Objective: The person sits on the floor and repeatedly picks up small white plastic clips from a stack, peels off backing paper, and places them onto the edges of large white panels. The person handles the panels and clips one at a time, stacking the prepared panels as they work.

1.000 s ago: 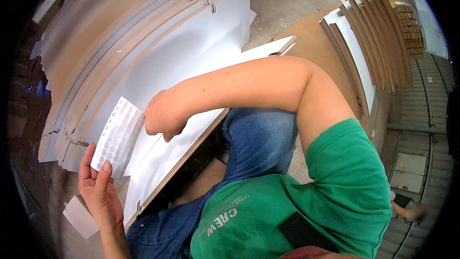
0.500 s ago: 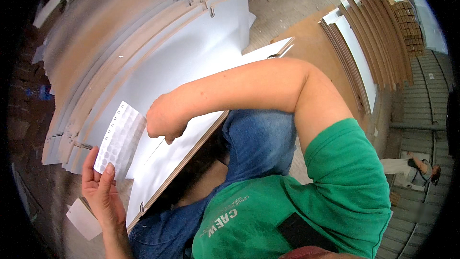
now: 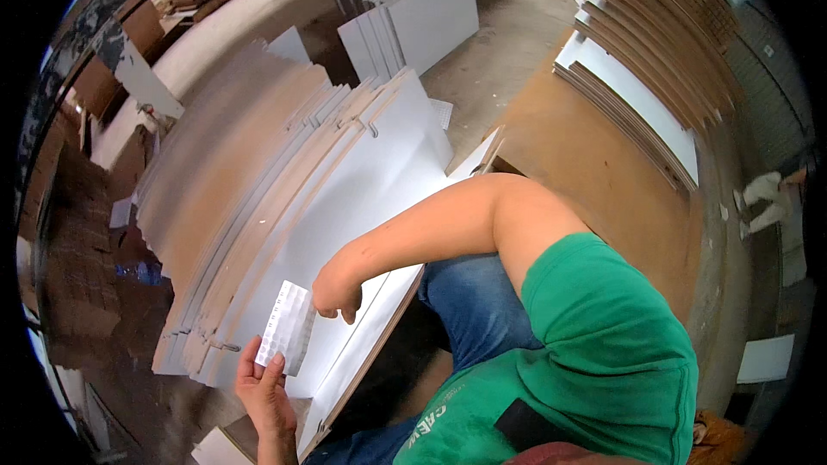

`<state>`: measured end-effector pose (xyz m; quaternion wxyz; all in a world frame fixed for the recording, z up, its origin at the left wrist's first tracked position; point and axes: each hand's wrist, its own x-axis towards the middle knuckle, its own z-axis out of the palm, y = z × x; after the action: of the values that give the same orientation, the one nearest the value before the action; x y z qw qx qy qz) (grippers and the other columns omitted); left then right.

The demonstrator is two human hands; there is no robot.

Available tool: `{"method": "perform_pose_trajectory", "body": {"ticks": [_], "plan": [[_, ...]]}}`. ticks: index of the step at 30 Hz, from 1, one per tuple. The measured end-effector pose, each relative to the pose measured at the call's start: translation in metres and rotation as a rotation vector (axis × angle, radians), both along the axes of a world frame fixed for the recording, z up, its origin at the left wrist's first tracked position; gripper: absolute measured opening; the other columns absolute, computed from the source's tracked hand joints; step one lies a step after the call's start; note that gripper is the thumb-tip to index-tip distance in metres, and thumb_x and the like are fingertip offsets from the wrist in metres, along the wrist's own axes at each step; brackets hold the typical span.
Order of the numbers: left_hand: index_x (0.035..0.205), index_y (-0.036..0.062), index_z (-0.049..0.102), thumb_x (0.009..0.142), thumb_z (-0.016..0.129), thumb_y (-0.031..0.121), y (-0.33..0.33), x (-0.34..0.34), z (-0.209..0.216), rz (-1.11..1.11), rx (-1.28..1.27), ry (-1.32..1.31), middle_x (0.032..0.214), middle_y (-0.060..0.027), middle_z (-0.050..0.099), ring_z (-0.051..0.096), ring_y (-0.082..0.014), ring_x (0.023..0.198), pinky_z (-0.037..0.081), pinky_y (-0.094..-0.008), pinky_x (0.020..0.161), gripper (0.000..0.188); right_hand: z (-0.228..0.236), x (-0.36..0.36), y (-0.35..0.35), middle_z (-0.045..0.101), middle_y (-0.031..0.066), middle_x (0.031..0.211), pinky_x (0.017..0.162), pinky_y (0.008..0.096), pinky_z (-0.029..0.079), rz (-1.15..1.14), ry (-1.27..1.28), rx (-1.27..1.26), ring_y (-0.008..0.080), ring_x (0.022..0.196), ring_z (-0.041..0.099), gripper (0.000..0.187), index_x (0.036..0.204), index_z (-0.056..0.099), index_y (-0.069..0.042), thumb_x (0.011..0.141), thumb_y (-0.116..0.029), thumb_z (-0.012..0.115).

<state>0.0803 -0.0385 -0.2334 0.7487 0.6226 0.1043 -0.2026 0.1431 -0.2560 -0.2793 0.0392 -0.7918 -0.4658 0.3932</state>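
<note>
White sheet (image 3: 286, 331), marked with rows of round dots, is in your left hand (image 3: 267, 392), tilted up in front of the tall stack of boards (image 3: 250, 224). Your left fingers are closed on its lower end, thumb on the near face, probably so that most of the dots stay uncovered and the sheet stays steady. Your right hand (image 3: 337, 289) is just beside the sheet's right edge, fingers curled and tips pointing down over the white board (image 3: 372, 317); you hide their grip, so I cannot tell whether they pinch anything or touch the sheet. That bent right arm seems to bring both hands close together above the board, which lies beside your jeans (image 3: 482, 293). The boards in the tall stack stand on edge, face to face, likely to save room and keep each edge within reach.
</note>
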Motion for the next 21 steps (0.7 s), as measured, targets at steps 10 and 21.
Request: {"method": "perform_pose_trajectory", "body": {"ticks": [10,21], "plan": [[0.117,-0.0035,0.045,0.076,0.062,-0.001,0.002,-0.005,-0.001,0.031,0.059,-0.114,0.105,-0.0128,0.058,0.057,-0.0178,0.092,0.045,-0.0293,0.083,0.045,-0.03,0.004,-0.007,0.062,0.0117,0.076,0.059,0.0437,0.046,-0.043,-0.124,0.059,0.0276,0.072,0.058,0.027,0.079,0.064,-0.003,0.074,-0.03,0.063],[0.117,-0.0027,0.046,0.077,0.061,-0.002,0.013,-0.011,-0.003,0.055,0.052,-0.212,0.107,-0.0135,0.058,0.057,-0.0179,0.094,0.045,-0.0287,0.084,0.043,-0.029,0.006,-0.018,0.062,0.0128,0.075,0.064,0.0419,0.046,-0.074,-0.168,0.114,0.0273,0.069,0.058,0.028,0.079,0.063,-0.003,0.074,-0.03,0.064]]}}
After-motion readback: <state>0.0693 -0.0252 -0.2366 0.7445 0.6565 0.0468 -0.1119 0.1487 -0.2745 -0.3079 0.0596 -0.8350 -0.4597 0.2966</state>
